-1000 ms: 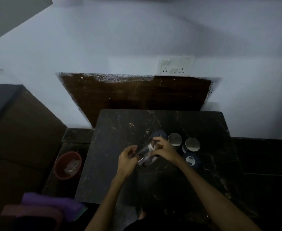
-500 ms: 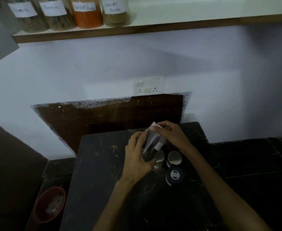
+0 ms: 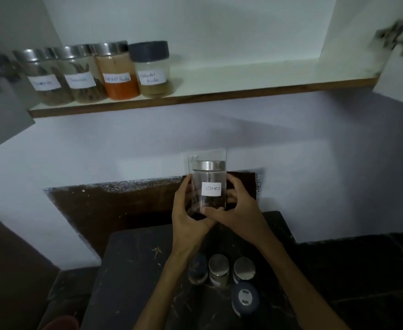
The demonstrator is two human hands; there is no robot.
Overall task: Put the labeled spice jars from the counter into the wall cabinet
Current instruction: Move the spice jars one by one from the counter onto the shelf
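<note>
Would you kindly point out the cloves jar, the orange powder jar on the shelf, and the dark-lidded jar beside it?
cloves jar (image 3: pixel 210 188): head view, on its white label.
orange powder jar (image 3: pixel 122 88): head view, on the orange powder below the label.
dark-lidded jar (image 3: pixel 149 50): head view, on its dark lid.

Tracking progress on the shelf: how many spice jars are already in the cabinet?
4, in a row at the shelf's left end: two brown-filled, steel-lidded jars, the red powder jar, then the dark-lidded coriander jar. Any further left would be out of view.

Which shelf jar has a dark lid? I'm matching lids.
The rightmost jar on the cabinet shelf, holding brownish-green powder; the three jars left of it have shiny metal lids.
</note>
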